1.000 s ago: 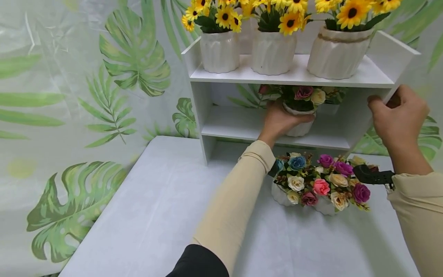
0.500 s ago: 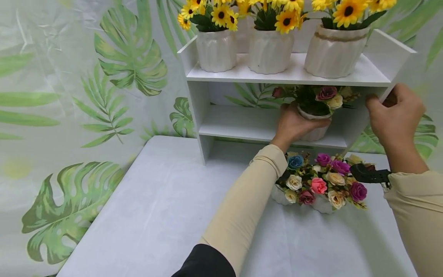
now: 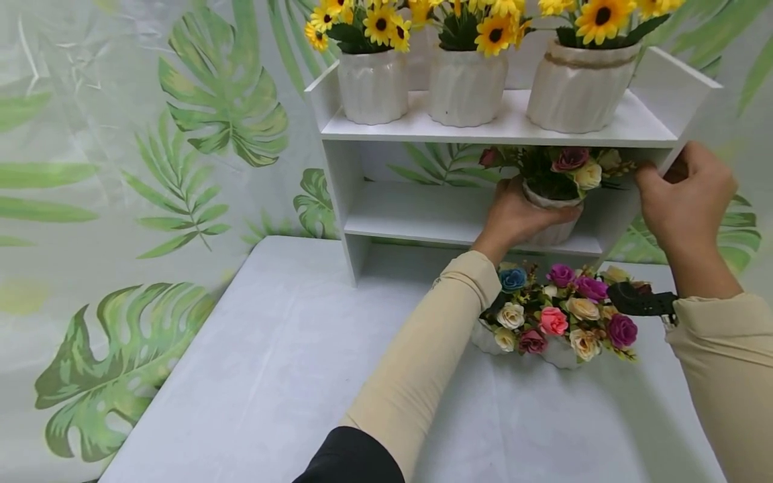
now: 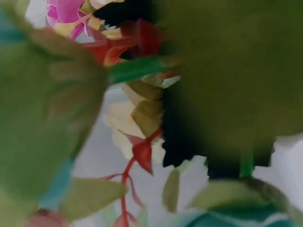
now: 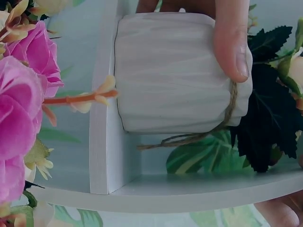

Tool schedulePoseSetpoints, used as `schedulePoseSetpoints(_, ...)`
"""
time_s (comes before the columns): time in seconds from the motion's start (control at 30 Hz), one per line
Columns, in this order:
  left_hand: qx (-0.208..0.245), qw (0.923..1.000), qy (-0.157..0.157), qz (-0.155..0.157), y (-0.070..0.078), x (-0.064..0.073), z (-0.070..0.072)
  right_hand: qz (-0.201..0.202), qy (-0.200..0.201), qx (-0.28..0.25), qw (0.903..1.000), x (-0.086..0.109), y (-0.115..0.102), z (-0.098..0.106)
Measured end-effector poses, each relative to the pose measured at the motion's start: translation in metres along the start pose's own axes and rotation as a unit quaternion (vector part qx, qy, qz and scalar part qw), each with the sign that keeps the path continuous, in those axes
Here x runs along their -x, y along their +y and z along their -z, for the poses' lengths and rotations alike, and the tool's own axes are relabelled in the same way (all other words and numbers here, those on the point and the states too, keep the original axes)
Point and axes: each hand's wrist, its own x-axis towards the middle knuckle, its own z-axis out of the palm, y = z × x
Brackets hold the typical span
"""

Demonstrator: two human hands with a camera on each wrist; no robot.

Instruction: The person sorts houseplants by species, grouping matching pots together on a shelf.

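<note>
On the right part of the middle shelf is a white ribbed flowerpot (image 3: pixel 552 228) of artificial roses (image 3: pixel 570 161). My left hand (image 3: pixel 513 211) grips this pot from its left, thumb across the front. In the right wrist view, the flowerpot (image 5: pixel 170 73) has its base right at the shelf board, and twine hangs from its rim below the thumb (image 5: pixel 232 42). My right hand (image 3: pixel 688 201) holds the right side panel of the white shelf unit (image 3: pixel 410 215), thumb inside, fingers largely hidden. Close leaves (image 4: pixel 47 104) fill much of the left wrist view.
Three pots of yellow sunflowers (image 3: pixel 465 87) stand on the top shelf. Below my hands, on the pale table (image 3: pixel 272 376), pots of mixed roses (image 3: pixel 552 322) stand before the unit's right half. A leaf-patterned wall covering (image 3: pixel 223 100) hangs behind.
My left hand has moved the flowerpot rightward along the middle shelf, closer to the side panel. My right hand stays on the panel. The head view has shifted slightly.
</note>
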Motion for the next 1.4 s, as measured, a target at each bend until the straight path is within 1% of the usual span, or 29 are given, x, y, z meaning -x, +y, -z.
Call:
schedulePoseSetpoints(0.1, -0.009, 0.9999, -0.006, 0.003, 0.001, 0.001, 0.001, 0.000, 0.002, -0.001, 1.0000, 0.000, 0.000, 0.000)
schedulePoseSetpoints(0.17, -0.001, 0.9999, -0.009, -0.006, 0.002, 0.001, 0.002, 0.004, 0.003, -0.001, 1.0000, 0.000, 0.000, 0.000)
schedulePoseSetpoints(0.23, 0.016, 0.9996, -0.017, -0.019, 0.001, 0.002, 0.004, 0.007, 0.003, -0.004, 1.0000, 0.000, -0.001, 0.000)
schedulePoseSetpoints(0.3, 0.042, 0.9980, -0.033, -0.035, -0.001, 0.002, 0.006, 0.007, 0.002, -0.006, 1.0000, 0.000, 0.000, -0.001)
schedulePoseSetpoints(0.33, 0.055, 0.9968, -0.041, -0.039, -0.002, 0.003, 0.007, 0.007, 0.002, -0.007, 0.9999, 0.000, 0.000, -0.001)
schedulePoseSetpoints(0.37, 0.068, 0.9958, -0.049, -0.035, -0.003, 0.004, 0.010, 0.005, 0.001, -0.007, 1.0000, 0.000, 0.001, 0.000)
schedulePoseSetpoints(0.43, 0.078, 0.9950, -0.059, -0.023, -0.005, 0.006, 0.016, 0.000, 0.002, -0.010, 1.0000, -0.001, 0.002, 0.000)
schedulePoseSetpoints(0.5, 0.061, 0.9963, -0.060, -0.012, -0.007, 0.008, 0.025, -0.002, 0.002, -0.008, 1.0000, -0.001, 0.003, 0.001)
schedulePoseSetpoints(0.53, 0.045, 0.9974, -0.055, -0.011, -0.008, 0.010, 0.030, -0.004, 0.002, -0.008, 1.0000, -0.001, 0.003, 0.002)
schedulePoseSetpoints(0.6, 0.003, 0.9985, -0.044, -0.032, -0.012, 0.015, 0.040, -0.007, 0.001, -0.008, 0.9999, -0.002, 0.003, 0.003)
schedulePoseSetpoints(0.67, -0.024, 0.9971, -0.032, -0.066, -0.019, 0.025, 0.051, -0.004, 0.002, -0.008, 1.0000, -0.002, 0.003, 0.003)
schedulePoseSetpoints(0.7, -0.028, 0.9960, -0.027, -0.080, -0.024, 0.031, 0.056, -0.003, 0.001, -0.009, 1.0000, -0.002, 0.003, 0.003)
schedulePoseSetpoints(0.77, -0.015, 0.9947, -0.018, -0.100, -0.036, 0.046, 0.063, 0.001, 0.001, -0.011, 0.9999, -0.002, 0.003, 0.003)
schedulePoseSetpoints(0.83, 0.012, 0.9938, -0.014, -0.109, -0.050, 0.063, 0.069, 0.007, 0.001, -0.024, 0.9997, -0.002, 0.002, 0.002)
schedulePoseSetpoints(0.93, 0.032, 0.9933, -0.017, -0.109, -0.071, 0.090, 0.075, 0.011, -0.001, -0.045, 0.9989, -0.001, 0.001, 0.001)
schedulePoseSetpoints(1.03, 0.022, 0.9932, -0.033, -0.109, -0.093, 0.114, 0.079, 0.016, -0.003, -0.062, 0.9979, 0.000, -0.001, 0.000)
schedulePoseSetpoints(1.1, 0.006, 0.9934, -0.047, -0.105, -0.107, 0.127, 0.079, 0.015, -0.006, -0.064, 0.9978, 0.001, -0.001, 0.000)
schedulePoseSetpoints(1.17, -0.001, 0.9930, -0.066, -0.099, -0.120, 0.137, 0.076, 0.012, -0.010, -0.061, 0.9980, 0.001, -0.001, 0.001)
schedulePoseSetpoints(1.23, 0.000, 0.9928, -0.085, -0.085, -0.131, 0.144, 0.072, 0.004, -0.015, -0.056, 0.9983, 0.000, -0.001, 0.003)
schedulePoseSetpoints(1.3, 0.009, 0.9923, -0.102, -0.070, -0.140, 0.150, 0.067, -0.005, -0.020, -0.051, 0.9985, -0.001, 0.001, 0.005)
schedulePoseSetpoints(1.4, 0.023, 0.9923, -0.112, -0.048, -0.152, 0.155, 0.061, -0.018, -0.028, -0.049, 0.9982, 0.000, 0.000, 0.005)
